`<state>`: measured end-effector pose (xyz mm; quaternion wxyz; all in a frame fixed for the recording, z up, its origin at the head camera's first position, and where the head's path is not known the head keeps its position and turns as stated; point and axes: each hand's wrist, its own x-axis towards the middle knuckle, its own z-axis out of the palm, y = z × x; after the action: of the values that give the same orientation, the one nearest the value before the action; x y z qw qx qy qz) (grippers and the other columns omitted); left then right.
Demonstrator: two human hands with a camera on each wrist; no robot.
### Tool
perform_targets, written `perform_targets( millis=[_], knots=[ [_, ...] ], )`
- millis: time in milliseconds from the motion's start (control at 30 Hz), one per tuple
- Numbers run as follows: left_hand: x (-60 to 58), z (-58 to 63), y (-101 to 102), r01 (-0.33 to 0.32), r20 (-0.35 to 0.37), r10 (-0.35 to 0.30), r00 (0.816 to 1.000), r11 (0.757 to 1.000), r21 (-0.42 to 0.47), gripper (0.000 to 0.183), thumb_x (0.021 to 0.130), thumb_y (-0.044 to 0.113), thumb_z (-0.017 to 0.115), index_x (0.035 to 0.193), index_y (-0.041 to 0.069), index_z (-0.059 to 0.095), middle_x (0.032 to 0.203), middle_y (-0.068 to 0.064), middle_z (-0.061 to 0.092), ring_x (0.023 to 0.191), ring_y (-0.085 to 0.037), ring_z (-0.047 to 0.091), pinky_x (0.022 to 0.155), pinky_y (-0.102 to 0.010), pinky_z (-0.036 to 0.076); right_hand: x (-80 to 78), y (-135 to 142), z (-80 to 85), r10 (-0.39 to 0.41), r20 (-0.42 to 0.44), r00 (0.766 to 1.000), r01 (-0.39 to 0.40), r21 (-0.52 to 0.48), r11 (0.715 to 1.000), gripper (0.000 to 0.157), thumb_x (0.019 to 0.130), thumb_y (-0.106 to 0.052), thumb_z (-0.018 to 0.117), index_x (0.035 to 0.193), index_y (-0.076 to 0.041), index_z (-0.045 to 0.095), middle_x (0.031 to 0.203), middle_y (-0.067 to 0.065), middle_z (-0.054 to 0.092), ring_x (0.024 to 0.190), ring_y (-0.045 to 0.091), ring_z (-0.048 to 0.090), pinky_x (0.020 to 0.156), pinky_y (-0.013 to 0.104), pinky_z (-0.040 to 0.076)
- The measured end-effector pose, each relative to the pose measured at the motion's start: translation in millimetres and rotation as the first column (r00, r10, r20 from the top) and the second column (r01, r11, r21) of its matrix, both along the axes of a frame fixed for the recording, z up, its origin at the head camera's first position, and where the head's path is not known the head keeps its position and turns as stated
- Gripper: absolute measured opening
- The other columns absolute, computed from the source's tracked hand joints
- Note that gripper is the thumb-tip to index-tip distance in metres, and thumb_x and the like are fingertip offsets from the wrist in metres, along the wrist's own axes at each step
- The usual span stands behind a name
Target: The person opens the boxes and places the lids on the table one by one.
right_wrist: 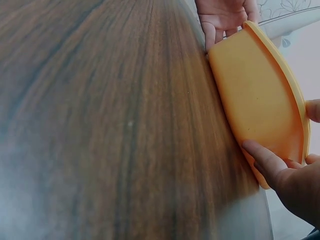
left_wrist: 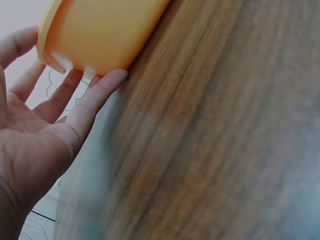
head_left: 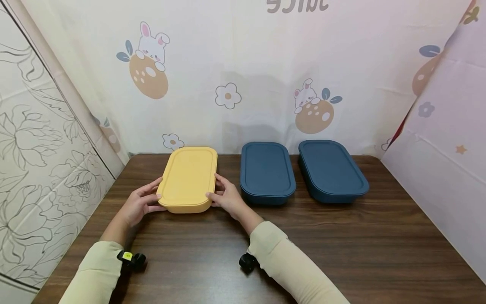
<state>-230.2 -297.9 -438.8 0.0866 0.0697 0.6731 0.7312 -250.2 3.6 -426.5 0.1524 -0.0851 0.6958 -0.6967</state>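
A yellow lunch box (head_left: 188, 177) with its lid on sits on the table toward the left. My left hand (head_left: 140, 203) holds its left front corner, with a fingertip at the lid's rim and the thumb against the wall in the left wrist view. On the opposite side, my right hand (head_left: 229, 196) grips the right front corner. The right wrist view shows that hand's fingers (right_wrist: 265, 159) on the box's wall and rim. The box's far side is hidden in both wrist views. To the right stand two dark blue lunch boxes, a nearer one (head_left: 267, 171) and a farther one (head_left: 333, 169).
The dark wood table (head_left: 197, 261) runs back to a white curtain (head_left: 262, 55) printed with rabbits and flowers. A flower-patterned panel (head_left: 41, 139) borders the left side. Black wrist cameras sit at both sleeves.
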Motion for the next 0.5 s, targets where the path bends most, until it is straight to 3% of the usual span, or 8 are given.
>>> perform_targets(
  millis=[267, 500],
  knots=[
    [4.9, 0.7, 3.1, -0.011, 0.013, 0.011, 1.0, 1.0, -0.013, 0.063, 0.097, 0.003, 0.058, 0.153, 0.008, 0.029, 0.14, -0.011, 0.038, 0.107, -0.01, 0.061, 0.081, -0.042, 0.056, 4.2, 3.3, 2.4, 0.013, 0.018, 1.0, -0.013, -0.006, 1.0, 0.076, 0.09, -0.004, 0.07, 0.153, -0.018, 0.031, 0.144, 0.014, 0.044, 0.113, 0.027, 0.06, 0.083, 0.046, 0.055],
    [7.6, 0.2, 5.2, -0.006, 0.015, 0.006, 1.0, 1.0, 0.003, 0.063, 0.096, 0.002, 0.058, 0.152, 0.008, 0.03, 0.137, -0.008, 0.042, 0.108, -0.009, 0.061, 0.08, -0.042, 0.056, 6.7, 6.6, -0.3, 0.016, 0.002, 1.0, -0.016, -0.009, 1.0, 0.076, 0.09, -0.005, 0.07, 0.153, -0.017, 0.031, 0.145, 0.015, 0.044, 0.113, 0.028, 0.06, 0.083, 0.046, 0.055]
  ],
)
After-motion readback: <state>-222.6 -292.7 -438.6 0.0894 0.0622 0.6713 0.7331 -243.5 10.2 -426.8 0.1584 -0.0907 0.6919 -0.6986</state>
